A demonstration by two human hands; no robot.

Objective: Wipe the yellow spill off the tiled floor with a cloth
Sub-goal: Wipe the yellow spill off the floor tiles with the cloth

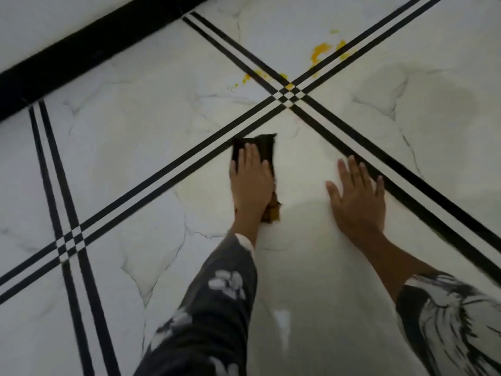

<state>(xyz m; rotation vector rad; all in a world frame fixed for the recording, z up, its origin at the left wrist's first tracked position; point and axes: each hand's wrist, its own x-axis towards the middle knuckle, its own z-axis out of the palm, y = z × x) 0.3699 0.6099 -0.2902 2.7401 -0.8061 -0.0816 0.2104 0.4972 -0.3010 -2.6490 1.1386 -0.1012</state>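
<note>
Yellow spill (pixel 320 52) lies in patches on the white marble-look floor, above and around the crossing of black double lines (pixel 288 93), with smaller specks (pixel 246 78) to its left. My left hand (pixel 250 180) presses flat on a dark folded cloth (pixel 264 146), well below the spill; a brownish corner of the cloth (pixel 272 211) sticks out near my wrist. My right hand (pixel 357 196) rests flat on the floor with fingers spread, holding nothing, to the right of the cloth.
A black skirting band (pixel 89 42) runs along the wall at the upper left. Another crossing of black lines (pixel 69 244) sits at the lower left. Both arms wear dark patterned sleeves. A dull damp-looking patch (pixel 447 99) shows at the right.
</note>
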